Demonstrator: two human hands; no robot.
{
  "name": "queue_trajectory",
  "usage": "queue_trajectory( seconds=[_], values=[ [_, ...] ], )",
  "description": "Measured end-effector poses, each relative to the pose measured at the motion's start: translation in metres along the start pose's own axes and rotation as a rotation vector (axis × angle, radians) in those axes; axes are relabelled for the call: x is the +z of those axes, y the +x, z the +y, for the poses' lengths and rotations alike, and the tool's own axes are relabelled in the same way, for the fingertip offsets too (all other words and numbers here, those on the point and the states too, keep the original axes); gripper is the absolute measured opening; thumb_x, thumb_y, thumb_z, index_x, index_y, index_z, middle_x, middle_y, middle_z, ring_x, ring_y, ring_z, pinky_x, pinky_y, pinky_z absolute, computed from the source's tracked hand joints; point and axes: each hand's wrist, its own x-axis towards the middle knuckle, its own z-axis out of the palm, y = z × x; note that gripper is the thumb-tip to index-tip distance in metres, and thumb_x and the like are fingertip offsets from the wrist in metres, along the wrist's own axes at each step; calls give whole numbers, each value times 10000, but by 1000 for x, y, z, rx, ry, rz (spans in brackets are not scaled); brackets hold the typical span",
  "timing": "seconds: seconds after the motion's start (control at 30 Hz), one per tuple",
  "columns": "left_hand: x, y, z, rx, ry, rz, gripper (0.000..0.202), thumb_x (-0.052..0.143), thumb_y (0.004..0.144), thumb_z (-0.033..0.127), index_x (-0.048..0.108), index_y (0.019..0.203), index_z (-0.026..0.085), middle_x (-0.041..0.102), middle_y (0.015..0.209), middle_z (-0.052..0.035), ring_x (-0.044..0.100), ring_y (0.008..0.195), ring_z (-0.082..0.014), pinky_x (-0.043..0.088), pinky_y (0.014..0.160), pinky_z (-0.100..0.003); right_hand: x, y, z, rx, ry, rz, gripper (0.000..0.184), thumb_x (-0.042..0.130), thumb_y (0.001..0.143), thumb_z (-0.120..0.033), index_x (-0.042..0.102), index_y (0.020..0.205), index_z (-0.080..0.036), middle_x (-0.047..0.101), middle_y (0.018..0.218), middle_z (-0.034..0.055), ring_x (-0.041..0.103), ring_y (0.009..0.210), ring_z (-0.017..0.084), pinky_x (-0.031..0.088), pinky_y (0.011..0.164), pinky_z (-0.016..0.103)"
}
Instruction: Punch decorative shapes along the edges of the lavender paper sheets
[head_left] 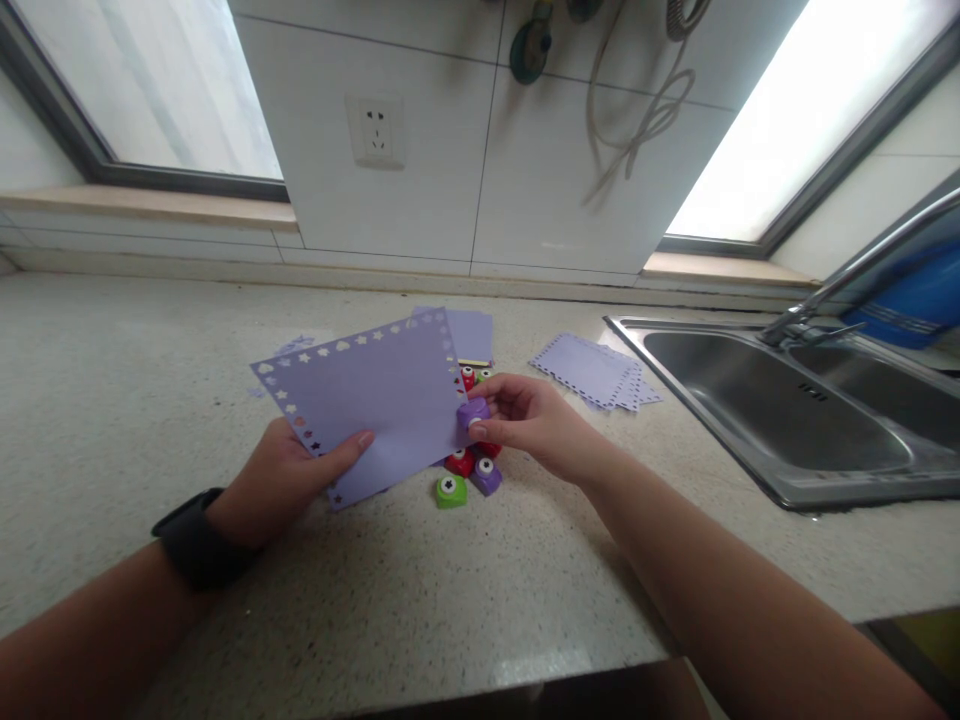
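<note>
My left hand (300, 470) grips a purple sheet of paper (375, 400) by its lower left, thumb on top. Small cut-out shapes such as stars and hearts run along several of the sheet's edges. In my right hand (529, 425) is a purple craft punch (472, 412), held between thumb and fingers at the sheet's right edge. Whether the paper sits inside its slot I cannot tell. Below and behind it lie more punches: a green one (451, 491), another purple one (487, 477) and a red one (460, 462). The sheet partly hides this group.
Behind the held sheet lies a stack of plain purple paper (474, 335). Punched sheets (589, 368) overlap to the right, near the steel sink (720, 400) with its faucet (787, 325). Purple paper scraps (298, 345) lie at the left on the speckled countertop (135, 400).
</note>
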Motion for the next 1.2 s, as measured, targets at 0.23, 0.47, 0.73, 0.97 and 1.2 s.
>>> queue_trajectory(
  seconds=[0.23,0.47,0.73,0.97,1.2],
  values=[
    [0,0,1,1,-51,-23,312,885,775,395,791,1053,291,828,1191,-57,770,1110,-352,590,1059,-530,1,-1,1,27,-1,8,403,960,689,-286,723,997,-180,749,789,7,706,665,125,566,589,243],
    [1,-1,1,3,-49,-24,384,880,777,418,795,1125,279,825,1194,-79,769,1099,-374,585,1055,-566,2,-1,1,29,5,17,411,962,690,-294,723,1004,-177,739,764,-2,678,623,106,544,567,229],
    [0,-3,3,0,-45,-28,419,874,779,452,799,1157,285,810,1242,-80,755,1140,-376,564,1085,-555,3,-1,0,29,16,10,384,957,699,-271,732,996,-177,735,765,-6,679,630,105,556,596,237],
    [-1,-3,5,-33,-26,-54,423,852,805,456,785,1180,271,793,1287,-72,735,1186,-357,541,1117,-540,1,-1,1,31,6,-6,389,964,698,-305,753,997,-172,746,787,9,681,650,107,563,607,232],
    [-1,0,4,-54,-45,-63,346,848,813,427,802,1123,280,779,1320,-56,724,1218,-337,533,1133,-499,-1,0,3,-1,-26,-14,295,903,789,-349,785,1001,-180,746,844,29,651,679,109,537,613,241]
  ],
)
